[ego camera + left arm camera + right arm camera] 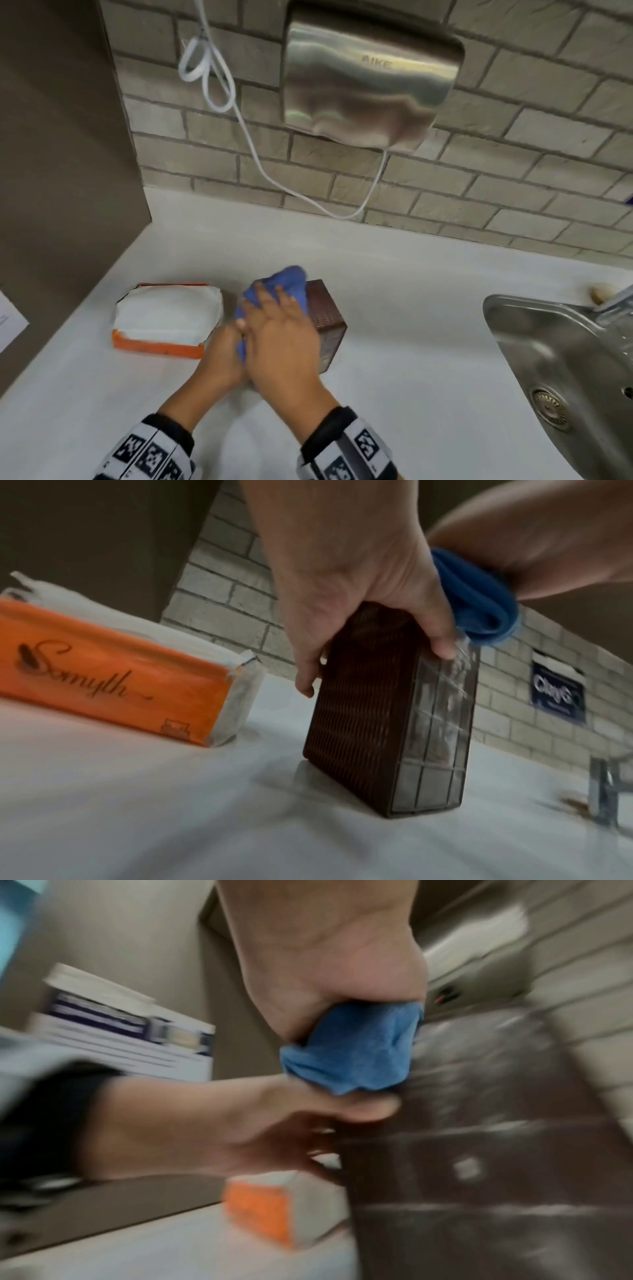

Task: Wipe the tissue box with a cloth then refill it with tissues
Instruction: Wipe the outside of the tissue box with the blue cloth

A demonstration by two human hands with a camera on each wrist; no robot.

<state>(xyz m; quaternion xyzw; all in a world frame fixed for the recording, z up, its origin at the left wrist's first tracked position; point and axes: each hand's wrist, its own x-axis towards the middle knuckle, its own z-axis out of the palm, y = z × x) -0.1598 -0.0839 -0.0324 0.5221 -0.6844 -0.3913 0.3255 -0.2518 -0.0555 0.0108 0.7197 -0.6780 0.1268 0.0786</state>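
You are in the wiping stage, by the look of it: your left hand clasps the brown tissue box, stood on end on the bench, while your right hand presses the bunched blue cloth over its top with fingers spread. Refilling is not begun; the orange tissue pack lies open just left of the box. Open bench lies toward you and between box and sink; the brick wall bounds the far side.
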